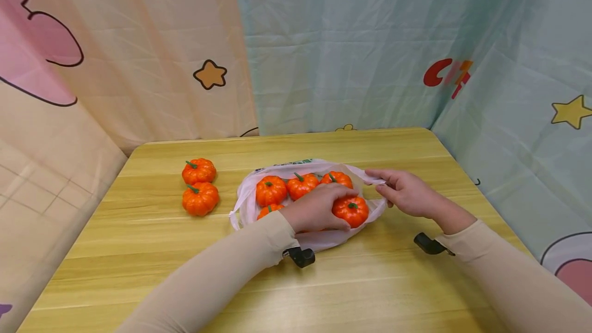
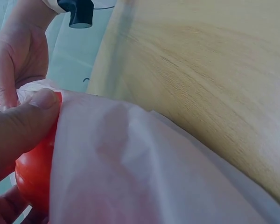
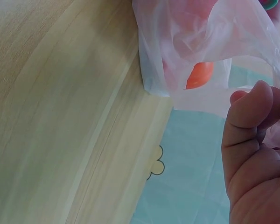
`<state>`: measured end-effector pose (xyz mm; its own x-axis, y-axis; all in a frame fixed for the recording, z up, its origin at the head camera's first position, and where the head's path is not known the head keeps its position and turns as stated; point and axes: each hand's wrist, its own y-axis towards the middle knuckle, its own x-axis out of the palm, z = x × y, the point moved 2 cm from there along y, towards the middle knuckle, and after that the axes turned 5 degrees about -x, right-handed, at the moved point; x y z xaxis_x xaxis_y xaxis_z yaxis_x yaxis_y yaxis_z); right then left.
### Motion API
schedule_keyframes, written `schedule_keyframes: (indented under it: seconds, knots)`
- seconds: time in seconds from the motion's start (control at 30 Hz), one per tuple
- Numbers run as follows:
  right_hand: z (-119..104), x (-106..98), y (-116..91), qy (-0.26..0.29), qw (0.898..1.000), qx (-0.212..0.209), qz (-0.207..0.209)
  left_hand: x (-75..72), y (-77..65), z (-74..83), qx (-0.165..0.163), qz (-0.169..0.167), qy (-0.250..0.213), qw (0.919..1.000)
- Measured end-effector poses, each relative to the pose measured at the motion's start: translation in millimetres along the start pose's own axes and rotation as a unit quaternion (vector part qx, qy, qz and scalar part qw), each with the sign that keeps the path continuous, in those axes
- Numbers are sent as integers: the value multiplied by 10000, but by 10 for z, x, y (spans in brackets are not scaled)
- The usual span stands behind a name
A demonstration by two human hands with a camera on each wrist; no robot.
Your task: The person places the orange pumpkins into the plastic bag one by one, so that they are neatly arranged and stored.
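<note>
Your left hand [image 1: 319,207] curls around an orange pumpkin [image 1: 353,215] at the right end of the white bag [image 1: 330,241], just right of the frame's centre, its thumb and fingers on either side. Your right hand [image 1: 409,192] pinches the bag's rim between thumb and fingers. More pumpkins [image 1: 271,191] sit in the bag; two others [image 1: 200,199] stand together at centre left. Green print [image 1: 300,162] on the bag's far side is too small to read. The tabletop [image 1: 361,292] stretches below to the bottom of the frame; its far edge runs behind the bag.
</note>
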<state>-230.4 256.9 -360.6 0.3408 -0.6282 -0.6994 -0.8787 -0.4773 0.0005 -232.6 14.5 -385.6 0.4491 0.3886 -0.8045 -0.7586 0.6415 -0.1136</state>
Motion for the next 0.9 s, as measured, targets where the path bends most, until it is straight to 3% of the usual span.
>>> schedule_keyframes:
  seconds: [0.4, 0.9]
  knots:
    - [-4, 4, 5, -21, 10000, 19, -23, 22, 4, -2, -161, 89, 36, 9998]
    - [18, 9, 12, 50, 10000, 15, -43, 2, 20, -33, -191, -134, 328, 9992]
